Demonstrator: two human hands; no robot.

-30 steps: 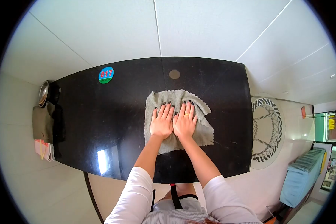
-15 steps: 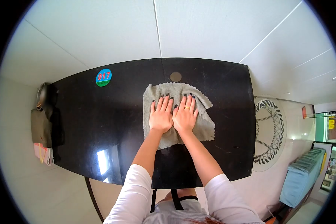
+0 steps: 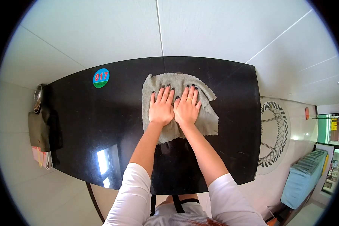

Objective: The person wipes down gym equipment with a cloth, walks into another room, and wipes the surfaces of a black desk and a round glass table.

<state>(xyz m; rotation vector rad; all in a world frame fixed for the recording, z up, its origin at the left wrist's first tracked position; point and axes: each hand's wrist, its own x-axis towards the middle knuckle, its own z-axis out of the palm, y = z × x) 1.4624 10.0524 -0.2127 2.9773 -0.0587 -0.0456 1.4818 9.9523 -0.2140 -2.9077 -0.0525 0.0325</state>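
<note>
Gray cloth (image 3: 206, 119) lies spread right of middle on one glossy black table (image 3: 86, 113), its upper edge reaching toward the table's far side. Beyond the table's right end stand one blue-covered furnishing (image 3: 302, 182), on the near side, and one round black-and-white woven piece of furniture (image 3: 281, 135), farther off. The cloth, the only one on the table's open middle, has a scalloped edge and a fold at its far right corner.

Two hands press on it side by side: the left hand (image 3: 161, 111) and the right hand (image 3: 186, 112), palms down, fingers extended and slightly parted, flat on the fabric rather than gripping it. The step in hand appears to be wiping the tabletop; another stroke would call for even pressure from both palms, so that the fold does not bunch.

One round sticker (image 3: 101, 78) marked "017" sits at far left, well apart from the cloth. One ring (image 3: 189, 98) circles a right-hand finger.
</note>
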